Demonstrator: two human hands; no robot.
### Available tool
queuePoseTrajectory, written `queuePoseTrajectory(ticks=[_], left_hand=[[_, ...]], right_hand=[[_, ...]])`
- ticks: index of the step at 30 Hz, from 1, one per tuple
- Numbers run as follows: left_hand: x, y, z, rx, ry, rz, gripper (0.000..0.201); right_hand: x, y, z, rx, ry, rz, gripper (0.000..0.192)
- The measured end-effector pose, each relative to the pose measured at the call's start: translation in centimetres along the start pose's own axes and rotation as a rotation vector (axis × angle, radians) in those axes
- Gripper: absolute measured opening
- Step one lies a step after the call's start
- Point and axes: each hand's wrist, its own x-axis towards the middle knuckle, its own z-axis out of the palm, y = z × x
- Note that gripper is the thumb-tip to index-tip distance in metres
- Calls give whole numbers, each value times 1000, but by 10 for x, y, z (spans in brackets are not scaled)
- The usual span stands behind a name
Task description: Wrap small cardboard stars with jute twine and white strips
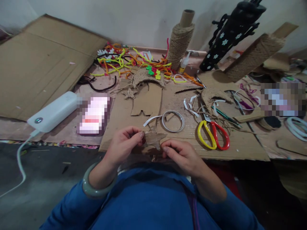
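Observation:
Close to my body, a small brown cardboard star (154,139) with shiny clear tape across it is held between my two hands. My left hand (126,140) pinches one point between thumb and forefinger, a pale bangle on that wrist. On the opposite side my right hand (181,155) has its fingertips closed at another point. Just beyond, a coil of white strip (173,130) lies on the cardboard sheet (124,118), one end loose. Scissors (223,147) with yellow and red handles lie to the right.
A twine-wrapped crescent (141,76) and twine star (129,93) lie farther back, near tangled pipe cleaners (120,60). Twine-wound tubes (178,41) and a black flowered object (223,38) stand behind. Leftward are a phone (94,113), a cabled power bank (54,110) and large cardboard (48,64).

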Motion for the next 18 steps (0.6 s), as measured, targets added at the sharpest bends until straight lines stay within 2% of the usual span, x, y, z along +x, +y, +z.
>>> queuePoseTrajectory(ticks=[2, 4, 8, 12, 16, 18], left_hand=[[0, 3, -2, 119, -59, -9, 17], [0, 7, -3, 250, -100, 1, 16], [3, 12, 0, 500, -131, 86, 17], [9, 14, 3, 754, -168, 228, 21], [16, 12, 3, 934, -139, 334, 24], [18, 10, 4, 983, -108, 351, 24]], right_hand=[[0, 0, -5, -93, 128, -38, 15], [1, 1, -6, -125, 192, -84, 20], [4, 7, -5, -271, 120, -135, 19], [15, 9, -13, -537, 193, -152, 21], [43, -1, -23, -859, 289, -350, 20], [61, -7, -21, -991, 265, -429, 21]])
